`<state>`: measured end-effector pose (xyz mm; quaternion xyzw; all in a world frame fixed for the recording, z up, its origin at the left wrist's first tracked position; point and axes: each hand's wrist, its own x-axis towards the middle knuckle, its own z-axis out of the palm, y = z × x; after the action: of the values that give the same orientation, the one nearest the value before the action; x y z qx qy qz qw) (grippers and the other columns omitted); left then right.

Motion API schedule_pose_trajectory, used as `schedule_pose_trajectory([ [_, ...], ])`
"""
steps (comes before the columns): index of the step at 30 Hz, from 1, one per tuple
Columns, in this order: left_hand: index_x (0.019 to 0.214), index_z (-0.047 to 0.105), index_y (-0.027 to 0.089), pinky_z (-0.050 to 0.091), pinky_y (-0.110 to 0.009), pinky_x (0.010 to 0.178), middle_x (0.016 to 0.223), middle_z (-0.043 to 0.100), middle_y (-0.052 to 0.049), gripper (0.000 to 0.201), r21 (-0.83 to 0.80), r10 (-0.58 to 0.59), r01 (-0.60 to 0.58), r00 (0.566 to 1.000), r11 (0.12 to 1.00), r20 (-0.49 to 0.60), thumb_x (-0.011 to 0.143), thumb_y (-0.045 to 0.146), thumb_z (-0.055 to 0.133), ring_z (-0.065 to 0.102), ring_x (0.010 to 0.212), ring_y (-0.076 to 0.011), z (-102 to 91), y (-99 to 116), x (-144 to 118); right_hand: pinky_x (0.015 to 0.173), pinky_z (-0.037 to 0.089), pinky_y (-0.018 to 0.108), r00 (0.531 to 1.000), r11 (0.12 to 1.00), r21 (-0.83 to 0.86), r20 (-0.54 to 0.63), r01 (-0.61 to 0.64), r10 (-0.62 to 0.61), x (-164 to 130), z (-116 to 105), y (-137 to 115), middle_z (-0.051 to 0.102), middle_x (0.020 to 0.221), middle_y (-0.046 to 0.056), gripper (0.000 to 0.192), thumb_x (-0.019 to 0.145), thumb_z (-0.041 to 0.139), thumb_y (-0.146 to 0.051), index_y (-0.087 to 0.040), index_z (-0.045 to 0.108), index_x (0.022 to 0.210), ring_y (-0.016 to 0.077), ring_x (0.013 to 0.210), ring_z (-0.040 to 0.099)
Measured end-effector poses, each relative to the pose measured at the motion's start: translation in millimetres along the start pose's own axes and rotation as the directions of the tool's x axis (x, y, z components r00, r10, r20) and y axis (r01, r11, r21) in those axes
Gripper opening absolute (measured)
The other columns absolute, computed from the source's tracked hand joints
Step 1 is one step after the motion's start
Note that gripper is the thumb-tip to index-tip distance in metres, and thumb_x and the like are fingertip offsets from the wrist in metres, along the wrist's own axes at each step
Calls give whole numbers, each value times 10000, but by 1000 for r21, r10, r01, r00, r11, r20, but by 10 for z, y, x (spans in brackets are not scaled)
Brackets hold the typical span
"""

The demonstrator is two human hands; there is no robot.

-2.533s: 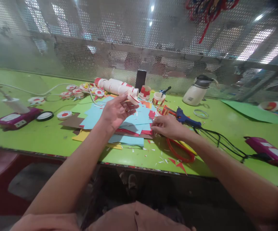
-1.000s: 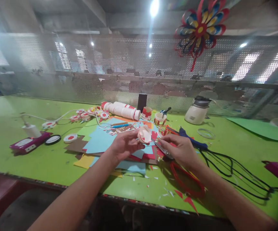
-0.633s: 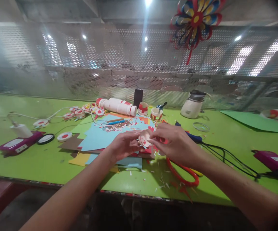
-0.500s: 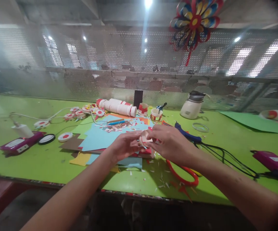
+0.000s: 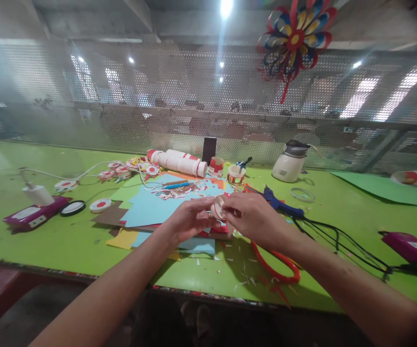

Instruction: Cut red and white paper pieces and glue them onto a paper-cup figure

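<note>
paper cup (image 5: 217, 208) mostly hidden between hands

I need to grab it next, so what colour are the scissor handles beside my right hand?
Red scissor handles, seen in the head view.

On the table (image 5: 67, 241), a stack of paper sheets (image 5: 150, 209) lies in the middle. Above its right edge the left hand (image 5: 188, 222) and the right hand (image 5: 254, 218) meet around a small paper cup (image 5: 217, 208). Scissors (image 5: 277, 262) lie right of the stack (partly under the right forearm). Behind the scissors is a glue gun (image 5: 279, 203), and further behind it a jug (image 5: 287, 161). A row of stacked cups (image 5: 177, 163) lies behind the sheets.
</note>
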<state>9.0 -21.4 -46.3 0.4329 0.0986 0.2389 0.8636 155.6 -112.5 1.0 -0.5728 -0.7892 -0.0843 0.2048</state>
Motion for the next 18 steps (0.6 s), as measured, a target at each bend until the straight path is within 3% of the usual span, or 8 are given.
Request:
schedule_pose_trajectory([
  [3,969,665,106,489,-272,654,919,641,-106,218,-5,10,-10,1000,1000,-1,797,193,563,604,782,-163,-6,15,-1,553,336,258,995,984,171,-71,-54,67,-15,-19,29,597,609,26,213,801,503,-149,-155,676,675,110,560,453],
  [5,979,665,111,493,-280,651,922,641,-110,232,1,13,-13,1000,1000,-27,784,206,581,602,775,-166,-8,31,-3,542,372,249,980,922,362,-91,-134,178,-26,-54,73,633,629,26,183,792,536,-193,-157,698,715,109,559,492],
  [9,997,668,120,499,-295,651,950,640,-121,263,8,49,-48,997,999,-67,764,222,599,596,781,-176,4,69,-14,519,419,246,933,680,674,38,-289,359,-50,-127,182,631,586,14,161,739,616,-294,-157,695,711,108,535,525],
  [14,988,668,97,481,-279,635,900,632,-127,303,17,90,-90,996,996,25,755,275,591,597,745,-184,56,103,-54,541,449,250,875,344,874,163,-342,455,-95,-67,291,619,574,4,164,656,718,-316,-157,692,683,98,530,525],
  [18,977,659,62,461,-249,613,904,617,-141,322,53,70,-76,990,996,120,746,269,575,584,744,-175,103,112,-94,543,441,239,861,214,922,193,-323,470,-126,45,360,637,622,12,170,635,751,-312,-162,717,707,88,545,520],
])
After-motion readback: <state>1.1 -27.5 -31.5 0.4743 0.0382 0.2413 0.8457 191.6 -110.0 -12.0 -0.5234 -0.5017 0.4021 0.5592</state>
